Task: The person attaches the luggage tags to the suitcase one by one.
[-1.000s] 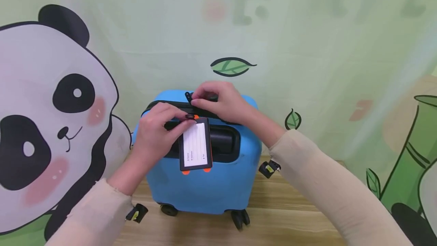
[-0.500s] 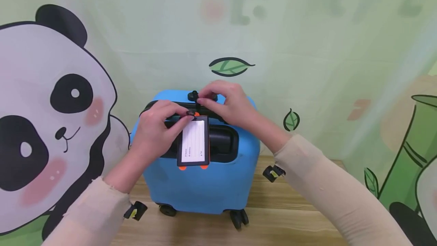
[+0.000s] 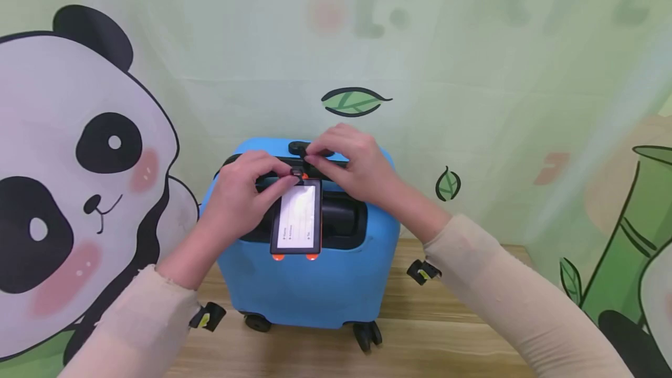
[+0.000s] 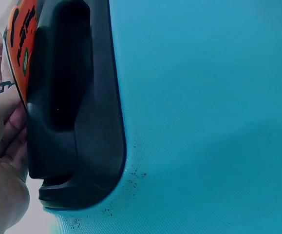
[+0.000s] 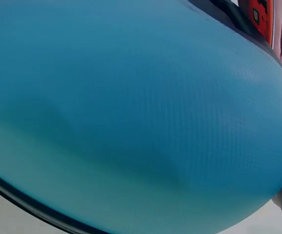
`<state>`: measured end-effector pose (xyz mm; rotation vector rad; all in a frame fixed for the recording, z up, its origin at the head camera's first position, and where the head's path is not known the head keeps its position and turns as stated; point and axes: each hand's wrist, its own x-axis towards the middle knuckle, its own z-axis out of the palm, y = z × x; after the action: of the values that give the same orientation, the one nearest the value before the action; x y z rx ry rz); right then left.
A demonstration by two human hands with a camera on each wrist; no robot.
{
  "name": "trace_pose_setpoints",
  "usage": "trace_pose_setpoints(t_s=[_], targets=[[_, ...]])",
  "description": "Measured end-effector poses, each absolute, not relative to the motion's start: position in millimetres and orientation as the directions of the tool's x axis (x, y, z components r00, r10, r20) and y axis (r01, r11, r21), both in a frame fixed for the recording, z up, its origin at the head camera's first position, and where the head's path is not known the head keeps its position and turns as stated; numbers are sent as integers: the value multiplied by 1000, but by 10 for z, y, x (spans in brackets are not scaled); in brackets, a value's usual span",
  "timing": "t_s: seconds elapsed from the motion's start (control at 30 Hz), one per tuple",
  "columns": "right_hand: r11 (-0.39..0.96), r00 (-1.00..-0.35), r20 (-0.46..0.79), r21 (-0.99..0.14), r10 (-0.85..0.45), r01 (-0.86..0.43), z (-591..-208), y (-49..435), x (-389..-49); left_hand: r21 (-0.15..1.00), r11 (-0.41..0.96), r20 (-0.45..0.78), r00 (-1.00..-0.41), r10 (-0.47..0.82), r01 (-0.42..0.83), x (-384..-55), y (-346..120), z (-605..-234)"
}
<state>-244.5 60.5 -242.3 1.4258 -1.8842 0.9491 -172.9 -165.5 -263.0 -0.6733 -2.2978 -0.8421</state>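
In the head view, a luggage tag (image 3: 297,217) with a white card, black frame and orange edges hangs before the top of a blue suitcase (image 3: 310,290). My left hand (image 3: 238,194) pinches the small black buckle (image 3: 297,174) at the tag's upper end between thumb and fingers. Close by, my right hand (image 3: 359,162) pinches the black strap (image 3: 303,162) just above the buckle; its fingertips cover part of the strap. The left wrist view has the tag's orange back (image 4: 25,41) beside a black suitcase handle (image 4: 99,117), with left-hand fingers behind it.
Under the suitcase, black wheels (image 3: 363,336) stand on a wood-patterned floor (image 3: 446,337). A green printed backdrop (image 3: 472,45) with a panda drawing (image 3: 105,191) hangs close behind. A black recessed handle (image 3: 343,220) lies behind the tag.
The strap's loose end pointed up to the left of the right fingertips a second ago; now the strap runs down towards the buckle. The right hand shifted slightly right, the tag slightly up and left.
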Motion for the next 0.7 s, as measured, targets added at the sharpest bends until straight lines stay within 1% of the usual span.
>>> trace_pose_setpoints(t_s=[0.13, 0.27, 0.5, 0.7], targets=[[190, -171, 819, -77, -548, -979, -2443, 620, -2439, 429, 650, 670, -704, 237, 628, -1736, -1654, -2596], [208, -115, 822, 5, -558, -978, -2460, 641, -2439, 469, 627, 659, -719, 221, 622, -1748, -1661, -2574], [226, -44, 805, 113, -591, -968, -2476, 666, -2443, 536, 596, 618, -758, 206, 599, -1759, -1682, -2543], [240, 13, 785, 204, -619, -949, -2472, 671, -2461, 566, 589, 579, -787, 215, 577, -1765, -1701, -2534]])
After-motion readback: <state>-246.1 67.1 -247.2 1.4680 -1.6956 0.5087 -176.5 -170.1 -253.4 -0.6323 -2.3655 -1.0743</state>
